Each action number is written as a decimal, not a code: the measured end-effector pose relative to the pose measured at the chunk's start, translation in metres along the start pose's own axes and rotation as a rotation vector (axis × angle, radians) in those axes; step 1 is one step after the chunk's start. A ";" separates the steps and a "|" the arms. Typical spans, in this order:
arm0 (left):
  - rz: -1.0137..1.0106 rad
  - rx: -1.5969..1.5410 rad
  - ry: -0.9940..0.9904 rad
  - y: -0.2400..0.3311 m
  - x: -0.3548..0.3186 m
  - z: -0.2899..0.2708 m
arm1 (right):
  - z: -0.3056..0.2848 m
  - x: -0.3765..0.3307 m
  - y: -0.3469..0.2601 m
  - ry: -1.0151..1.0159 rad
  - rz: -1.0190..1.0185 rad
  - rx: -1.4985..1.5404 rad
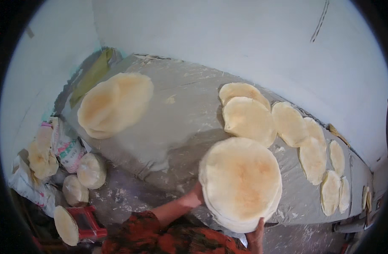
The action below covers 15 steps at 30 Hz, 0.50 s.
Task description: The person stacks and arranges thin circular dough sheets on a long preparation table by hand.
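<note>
A thick stack of round flatbreads [241,180], pale with a browned patch on top, is held up in front of me over the near edge of the table. My left hand [197,195] grips its left side, with the fingers hidden behind and under the bread. At the lower right edge, my right hand [256,237] closes on the stack, its thumb showing at the rim. Just beyond the stack, two overlapping flatbreads [249,122] lie on the grey cloth-covered table [177,106].
More flatbreads [289,123] spread along the table's right side by the white wall [245,38]. A pile of flatbreads [113,106] sits at far left. Bagged bread stacks [91,171], white sacks [69,150] and a red crate [87,222] stand low on the left.
</note>
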<state>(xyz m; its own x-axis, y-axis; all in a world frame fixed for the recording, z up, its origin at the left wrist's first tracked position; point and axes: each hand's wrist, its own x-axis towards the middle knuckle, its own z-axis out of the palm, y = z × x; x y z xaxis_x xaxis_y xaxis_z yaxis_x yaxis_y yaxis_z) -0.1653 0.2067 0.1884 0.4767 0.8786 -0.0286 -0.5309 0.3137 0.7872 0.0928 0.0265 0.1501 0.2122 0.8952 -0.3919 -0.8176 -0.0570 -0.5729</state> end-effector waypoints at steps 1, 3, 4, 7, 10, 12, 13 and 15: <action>0.272 0.624 -0.081 0.026 -0.015 -0.025 | 0.019 0.003 0.018 0.021 0.038 -0.025; 0.180 0.832 -0.023 0.049 -0.030 -0.082 | 0.056 0.004 0.054 0.037 0.144 -0.033; 0.162 0.935 0.078 0.053 -0.038 -0.119 | 0.076 0.015 0.072 0.018 0.216 -0.012; 0.092 0.299 0.057 0.101 -0.050 -0.183 | 0.126 0.039 0.122 -0.033 0.351 -0.106; 0.100 0.284 0.131 0.092 -0.057 -0.245 | 0.167 0.055 0.142 -0.016 0.536 -0.311; 0.109 0.376 0.227 0.087 -0.065 -0.260 | 0.174 0.059 0.134 -0.015 0.645 -0.445; 0.115 0.421 0.274 0.084 -0.071 -0.265 | 0.172 0.060 0.126 -0.076 0.745 -0.924; 0.132 0.512 0.372 0.077 -0.082 -0.272 | 0.181 0.050 0.119 -0.193 0.515 -1.542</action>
<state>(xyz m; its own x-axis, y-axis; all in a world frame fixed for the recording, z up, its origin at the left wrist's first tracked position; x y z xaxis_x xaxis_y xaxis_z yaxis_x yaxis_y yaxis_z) -0.4358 0.2572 0.0838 0.1068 0.9930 -0.0509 -0.1235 0.0640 0.9903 -0.0909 0.1442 0.1922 -0.0608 0.6751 -0.7352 0.5251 -0.6048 -0.5988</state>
